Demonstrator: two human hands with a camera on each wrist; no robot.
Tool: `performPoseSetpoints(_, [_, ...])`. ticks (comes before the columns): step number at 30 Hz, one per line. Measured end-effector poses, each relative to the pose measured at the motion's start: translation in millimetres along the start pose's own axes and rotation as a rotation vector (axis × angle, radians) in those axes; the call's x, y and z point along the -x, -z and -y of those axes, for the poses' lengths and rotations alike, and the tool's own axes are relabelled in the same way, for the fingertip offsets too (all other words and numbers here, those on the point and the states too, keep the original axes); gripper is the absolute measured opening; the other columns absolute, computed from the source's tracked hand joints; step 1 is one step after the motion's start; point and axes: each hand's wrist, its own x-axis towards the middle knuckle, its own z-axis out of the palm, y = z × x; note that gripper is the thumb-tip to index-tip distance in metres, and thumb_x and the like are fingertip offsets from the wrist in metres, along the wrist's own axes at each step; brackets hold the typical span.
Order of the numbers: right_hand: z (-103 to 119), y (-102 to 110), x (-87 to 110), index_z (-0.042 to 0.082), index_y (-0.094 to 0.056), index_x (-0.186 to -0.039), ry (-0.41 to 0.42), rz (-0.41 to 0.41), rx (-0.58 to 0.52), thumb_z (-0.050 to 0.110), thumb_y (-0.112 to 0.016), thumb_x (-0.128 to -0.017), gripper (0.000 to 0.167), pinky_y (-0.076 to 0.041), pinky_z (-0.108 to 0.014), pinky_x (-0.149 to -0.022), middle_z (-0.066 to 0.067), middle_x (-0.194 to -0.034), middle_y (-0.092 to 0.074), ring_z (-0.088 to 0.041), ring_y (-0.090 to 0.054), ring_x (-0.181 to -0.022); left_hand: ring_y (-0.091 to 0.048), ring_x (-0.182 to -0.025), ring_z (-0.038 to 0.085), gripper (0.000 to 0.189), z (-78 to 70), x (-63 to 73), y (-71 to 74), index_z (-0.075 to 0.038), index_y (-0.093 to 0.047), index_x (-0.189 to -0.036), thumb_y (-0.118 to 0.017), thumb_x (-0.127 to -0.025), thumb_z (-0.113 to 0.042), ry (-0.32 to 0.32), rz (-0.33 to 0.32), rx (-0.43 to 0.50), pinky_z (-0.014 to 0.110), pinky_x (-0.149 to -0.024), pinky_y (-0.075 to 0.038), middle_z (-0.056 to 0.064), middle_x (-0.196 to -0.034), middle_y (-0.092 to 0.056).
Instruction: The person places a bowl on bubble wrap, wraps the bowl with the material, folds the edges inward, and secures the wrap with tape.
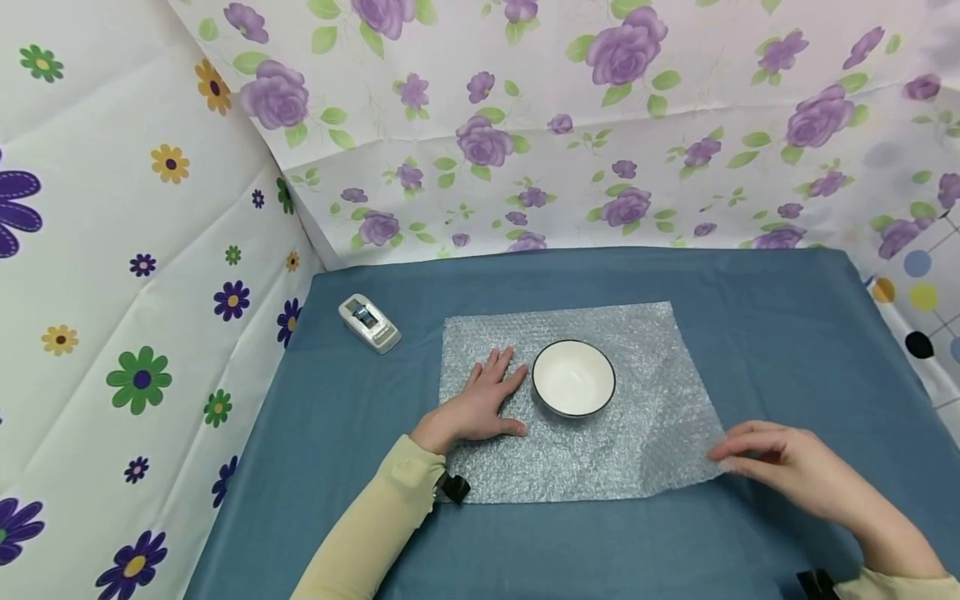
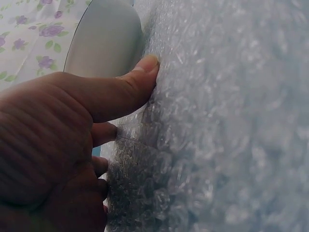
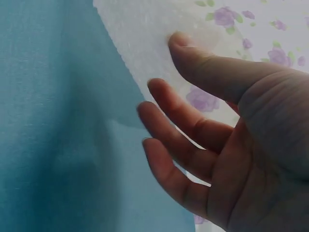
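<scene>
A sheet of bubble wrap (image 1: 600, 467) lies on the blue cloth, with a white dark-rimmed bowl (image 1: 573, 378) standing upright on it. My left hand (image 1: 483, 404) rests with spread fingers on the sheet, just left of the bowl. In the left wrist view, the thumb (image 2: 120, 94) touches the wrap near the bowl's side (image 2: 104, 43). My right hand (image 1: 795, 462) pinches the sheet's near right corner, which is lifted a little. The right wrist view shows the thumb (image 3: 207, 67) against the wrap (image 3: 140, 38), the other fingers loosely curled.
A small white-and-grey device with a dark window (image 1: 370, 323) lies on the blue cloth (image 1: 360, 400), left of the wrap. Flowered sheets (image 1: 480, 192) hang behind and to the left of the table. A dotted, lined sheet (image 1: 922, 296) is at the right.
</scene>
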Motion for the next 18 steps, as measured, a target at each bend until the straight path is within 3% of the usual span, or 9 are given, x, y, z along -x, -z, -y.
performPoseSetpoints(4, [4,2,-4.6,0.036,-0.085,-0.104,0.103,-0.111,0.072,0.008,-0.085,-0.091,0.031,-0.052,-0.019,-0.077,-0.003,-0.128,-0.064,0.003,-0.055,-0.108,0.015,-0.163,0.033,0.101,0.8,-0.2,-0.1,-0.013,-0.02,-0.172,-0.079,-0.098,-0.046,0.003,0.003,0.002,0.055,-0.13,0.004,0.013,-0.178,0.01])
performPoseSetpoints(8, [9,6,-12.1,0.039,-0.084,-0.104,0.187,-0.151,0.109,0.006,-0.086,-0.089,0.037,-0.043,-0.012,-0.088,-0.004,-0.141,-0.059,0.004,-0.045,-0.123,0.015,-0.163,0.033,0.1,-0.2,0.1,-0.1,-0.013,-0.021,-0.172,-0.079,-0.097,-0.045,0.007,0.004,0.009,0.055,-0.13,0.004,0.013,-0.178,0.009])
performPoseSetpoints(13, [18,8,-22.7,0.036,-0.083,-0.108,0.157,-0.17,0.069,0.007,-0.08,-0.096,0.031,-0.049,-0.015,-0.083,0.008,-0.124,-0.071,0.007,-0.051,-0.119,0.014,-0.163,0.033,0.1,-0.6,0.3,-0.8,-0.013,-0.021,-0.172,-0.079,-0.097,-0.046,0.01,0.003,0.001,0.054,-0.13,0.003,0.013,-0.179,0.009])
performPoseSetpoints(18, [24,8,-33.1,0.026,-0.082,-0.115,0.169,-0.244,0.057,0.004,-0.082,-0.095,0.03,-0.049,-0.013,-0.08,0.009,-0.111,-0.073,0.004,-0.059,-0.106,0.014,-0.163,0.033,0.1,-1.0,0.4,0.0,-0.013,-0.021,-0.172,-0.079,-0.097,-0.046,0.006,-0.002,0.002,0.055,-0.13,0.003,0.014,-0.179,0.009])
